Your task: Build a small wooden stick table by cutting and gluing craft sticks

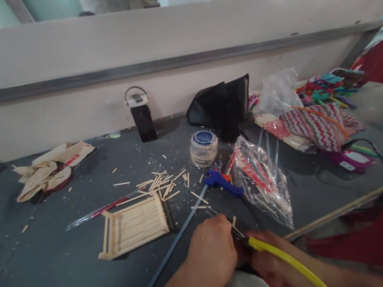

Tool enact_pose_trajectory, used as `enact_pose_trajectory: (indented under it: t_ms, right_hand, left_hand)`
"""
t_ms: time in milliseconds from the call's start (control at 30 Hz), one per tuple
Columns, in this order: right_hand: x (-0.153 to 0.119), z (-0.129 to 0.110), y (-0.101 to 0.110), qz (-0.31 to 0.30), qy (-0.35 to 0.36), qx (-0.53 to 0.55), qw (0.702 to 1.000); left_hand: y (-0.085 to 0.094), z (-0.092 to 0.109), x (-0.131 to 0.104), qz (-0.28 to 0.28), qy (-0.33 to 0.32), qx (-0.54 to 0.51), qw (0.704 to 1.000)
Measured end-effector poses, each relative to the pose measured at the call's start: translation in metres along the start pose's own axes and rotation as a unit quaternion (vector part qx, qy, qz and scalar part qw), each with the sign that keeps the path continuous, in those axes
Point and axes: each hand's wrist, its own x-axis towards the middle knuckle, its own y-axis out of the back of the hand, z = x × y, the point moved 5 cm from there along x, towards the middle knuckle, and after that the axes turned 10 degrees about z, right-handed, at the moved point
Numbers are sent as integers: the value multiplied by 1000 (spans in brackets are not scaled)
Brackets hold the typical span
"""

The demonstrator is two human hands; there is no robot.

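My left hand (212,241) is closed near the table's front edge, its fingers curled round what looks like a thin wooden stick (234,221), mostly hidden. Close beside it, my right hand (270,255) grips yellow-handled pliers (290,262), whose metal jaws point at the left fingers and the stick. A small frame of glued wooden sticks (137,225) lies to the left. Beyond my hands are a blue glue gun (222,182) with a long glue stick (173,248) in its rear and a scattered pile of cut stick pieces (161,184).
A clear jar with a blue lid (205,146) stands behind the glue gun. A plastic bag of sticks (261,180) lies to the right. Farther back are a phone (144,122), a black case (220,106), a striped pouch (316,126) and crumpled cloth (46,174).
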Motion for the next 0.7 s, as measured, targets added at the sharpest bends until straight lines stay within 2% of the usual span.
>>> enact_pose_trajectory:
  t_ms: [100, 167, 233, 333, 400, 533, 633, 700]
  right_hand:
    - [-6, -17, 5, 10, 32, -67, 997]
    - [-8, -28, 10, 11, 95, -125, 988]
    - [-12, -44, 13, 30, 208, -188, 959]
    - [-23, -67, 6, 63, 357, -266, 893]
    - [-27, -77, -6, 57, 395, -298, 867]
    - [-30, -89, -28, 30, 438, -366, 820]
    - [-29, -91, -35, 27, 463, -410, 785]
    - [-28, -90, -35, 29, 469, -424, 774]
  left_hand:
    - [10, -9, -1, 21, -12, -55, 998]
    - [25, -23, -6, 66, 5, -181, 981]
    - [38, -41, -15, 90, 43, -317, 943]
    - [54, -58, -31, 128, 71, -431, 890]
    - [63, -61, -41, 157, 56, -458, 873]
    - [77, -57, -55, 218, -20, -464, 859]
    - [84, -53, -62, 246, -75, -444, 858]
    - [88, -52, -64, 256, -103, -420, 864]
